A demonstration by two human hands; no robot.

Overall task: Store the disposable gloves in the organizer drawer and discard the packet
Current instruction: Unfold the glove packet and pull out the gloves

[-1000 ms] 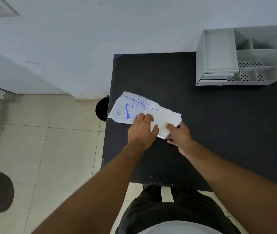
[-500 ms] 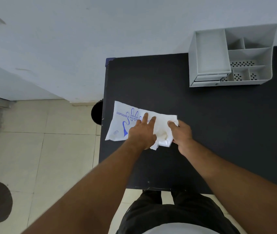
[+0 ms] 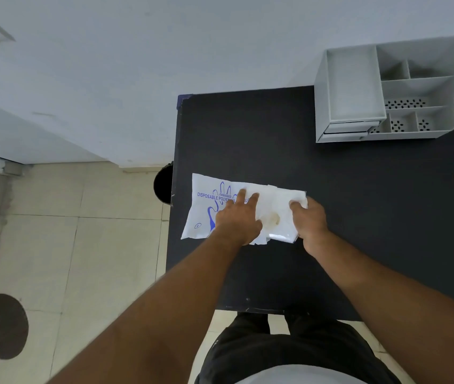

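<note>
Glove packet (image 3: 206,206): white, blue print, flat at the left edge of the black table (image 3: 358,217). Left hand (image 3: 238,218): fingers spread, pressing the packet. Right hand (image 3: 310,220): fingers clamped on the packet's right end. Grey organizer (image 3: 386,90): far right corner, well apart.

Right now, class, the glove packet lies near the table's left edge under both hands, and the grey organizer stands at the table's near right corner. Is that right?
Not quite. The head view shows the grey organizer at the table's far right, against the wall, not the near corner. The rest holds: the glove packet lies near the left edge, with the left hand and right hand on it.
</note>
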